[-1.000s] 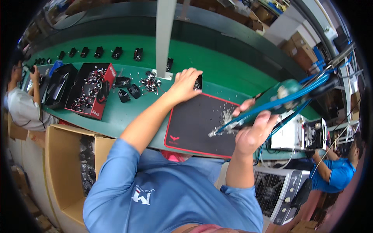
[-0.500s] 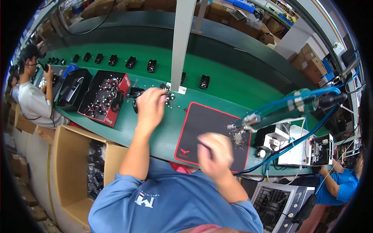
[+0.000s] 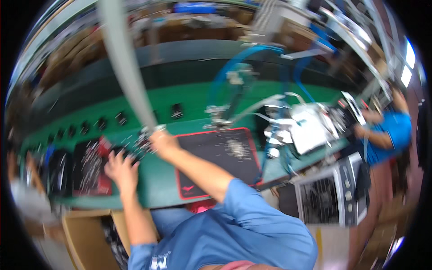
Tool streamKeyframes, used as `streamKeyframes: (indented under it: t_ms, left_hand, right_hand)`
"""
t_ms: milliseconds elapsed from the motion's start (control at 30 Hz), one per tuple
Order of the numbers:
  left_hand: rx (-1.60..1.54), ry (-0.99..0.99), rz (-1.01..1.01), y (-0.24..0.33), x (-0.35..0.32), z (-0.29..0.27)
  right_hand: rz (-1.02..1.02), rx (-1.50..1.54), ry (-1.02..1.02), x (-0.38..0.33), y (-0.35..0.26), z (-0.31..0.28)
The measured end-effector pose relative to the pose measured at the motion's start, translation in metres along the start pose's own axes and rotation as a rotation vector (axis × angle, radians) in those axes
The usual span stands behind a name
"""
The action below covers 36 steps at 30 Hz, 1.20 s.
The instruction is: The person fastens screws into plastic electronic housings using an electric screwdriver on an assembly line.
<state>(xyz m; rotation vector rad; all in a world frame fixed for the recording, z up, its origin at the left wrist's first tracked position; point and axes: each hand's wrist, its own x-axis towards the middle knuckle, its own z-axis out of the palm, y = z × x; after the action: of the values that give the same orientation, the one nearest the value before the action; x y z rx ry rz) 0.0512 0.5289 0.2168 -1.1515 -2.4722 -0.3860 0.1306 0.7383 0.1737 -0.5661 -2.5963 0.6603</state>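
The right hand (image 3: pixel 164 143) is resting at the right edge of the pile of little wired parts (image 3: pixel 141 142). Its fingers are looking bent, but blur is hiding whether they are holding anything. The left hand (image 3: pixel 122 171) is hovering by the dark plastic pieces (image 3: pixel 118 148), with its fingers standing apart and seeming to hold nothing. Going softly with just the fingertips is probably working best, since the wires may be catching on each other. The pile is lying on the green table (image 3: pixel 155 186), left of the black mat (image 3: pixel 207 150), looking dark with shiny white bits.
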Motion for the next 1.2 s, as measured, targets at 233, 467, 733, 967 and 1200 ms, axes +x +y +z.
streamKeyframes:
  t_ms: [233,467,733,967,1200]
  left_hand:
    - [-0.335,0.124,0.125,-0.017,-0.005,0.016]
    - [-1.295,-0.109,-0.124,0.024,-0.011,0.024]
    - [-1.865,-0.113,-0.588,0.086,-0.041,0.016]
    - [-2.222,-0.584,-0.654,0.114,-0.054,0.002]
    - [-2.156,-0.674,-0.454,0.111,-0.063,-0.011]
  right_hand:
    - [0.005,-0.184,0.131,0.001,-0.024,0.028]
    - [0.132,-0.118,0.009,-0.045,-0.027,-0.011]
    - [0.050,-0.200,0.180,-0.176,-0.014,-0.077]
    - [0.084,-0.111,0.395,-0.218,-0.006,-0.081]
    - [0.031,-0.015,0.192,-0.218,0.006,-0.090]
